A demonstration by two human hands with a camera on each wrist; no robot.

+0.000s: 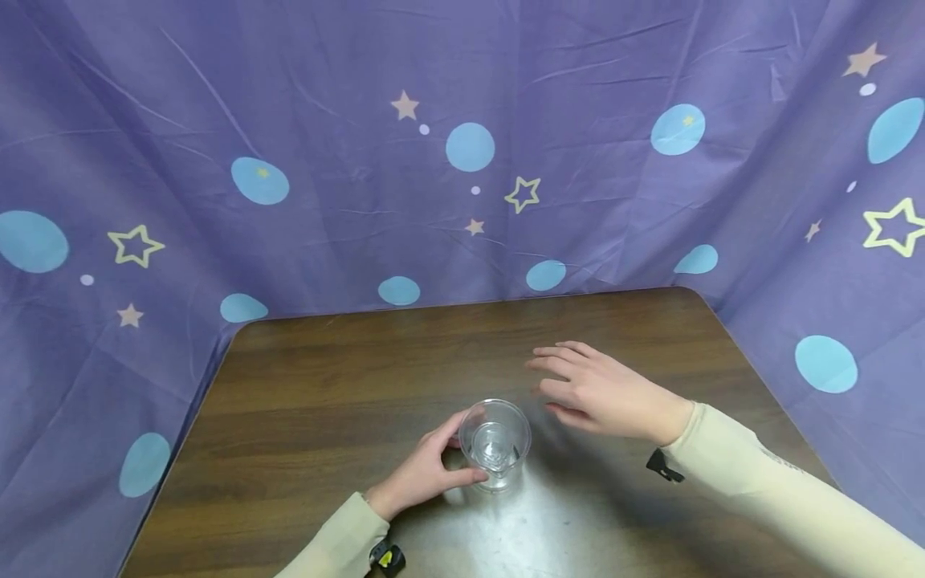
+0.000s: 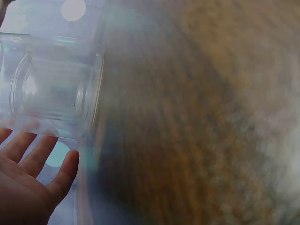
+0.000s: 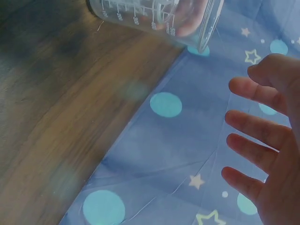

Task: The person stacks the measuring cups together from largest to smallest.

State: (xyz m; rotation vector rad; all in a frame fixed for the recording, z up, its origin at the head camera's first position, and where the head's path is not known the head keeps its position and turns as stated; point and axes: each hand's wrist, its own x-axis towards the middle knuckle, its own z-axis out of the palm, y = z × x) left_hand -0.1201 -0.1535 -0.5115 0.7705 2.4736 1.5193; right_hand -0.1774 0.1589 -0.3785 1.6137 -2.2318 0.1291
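Note:
A clear glass beaker (image 1: 499,474) with white graduation marks stands on the brown table. Inside it shows a smaller clear glass vessel (image 2: 54,89), which looks like a second beaker nested within. My left hand (image 1: 426,474) holds the outer beaker from the left, thumb on the near side and fingers round the far side. In the right wrist view, some of those fingers show through the beaker's wall (image 3: 136,16). To the right of the beaker, my right hand (image 1: 603,389) hovers above the table, fingers spread and loosely bent, touching nothing.
The wood-grain table (image 1: 325,385) has rounded far corners. A purple curtain (image 1: 347,185) with stars and blue dots hangs behind it and along both sides. Dark straps with small devices show at the left cuff (image 1: 388,557) and right cuff (image 1: 663,466).

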